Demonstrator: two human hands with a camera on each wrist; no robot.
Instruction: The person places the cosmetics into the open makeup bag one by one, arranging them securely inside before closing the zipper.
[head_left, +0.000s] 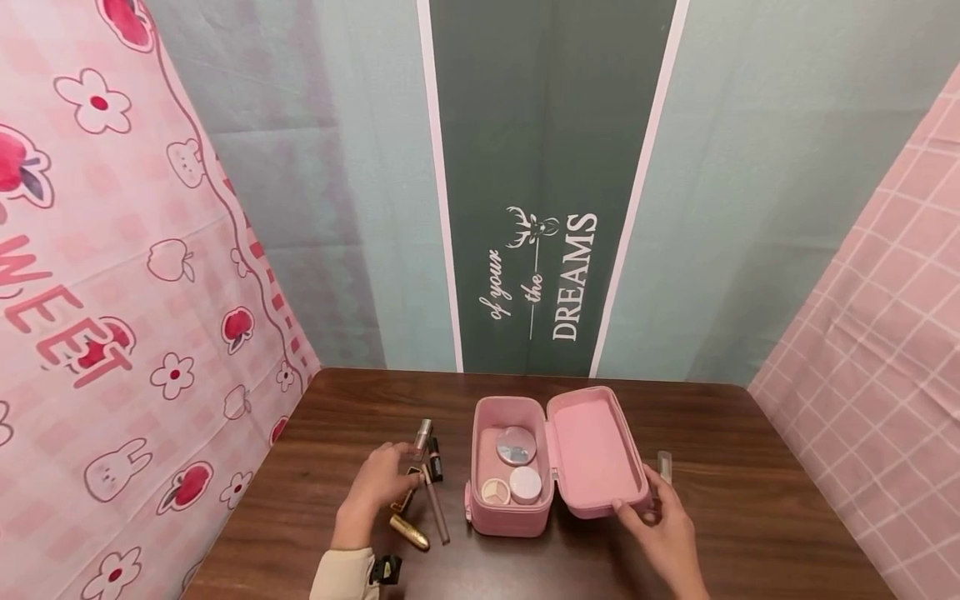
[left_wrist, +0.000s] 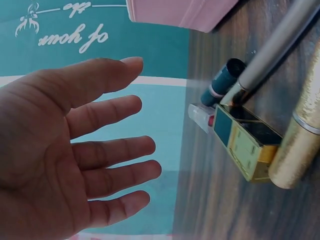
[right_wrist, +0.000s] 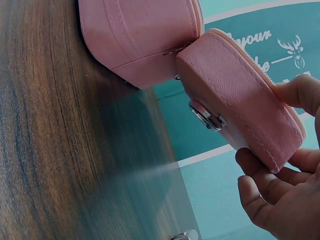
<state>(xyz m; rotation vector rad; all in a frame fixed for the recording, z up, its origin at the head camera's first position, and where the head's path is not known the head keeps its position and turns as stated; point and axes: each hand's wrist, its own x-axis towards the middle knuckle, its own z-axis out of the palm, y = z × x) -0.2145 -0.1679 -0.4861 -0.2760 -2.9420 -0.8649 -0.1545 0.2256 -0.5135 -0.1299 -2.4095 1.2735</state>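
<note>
Presently, the right hand (head_left: 666,527) pinches the opened lid (head_left: 597,450) of the pink vanity case (head_left: 512,523), right of the gold lipstick tube (head_left: 409,532), while the left hand (head_left: 380,479) hovers empty, fingers extended; holding the lid steady probably keeps the case from tipping.

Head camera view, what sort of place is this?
Probably an indoor tabletop booth screened off with fabric, though I can't see beyond it. A dark wood-look table faces a wrinkled green backdrop lettered "DREAMS", and pink patterned cloth hangs at the left.
</note>
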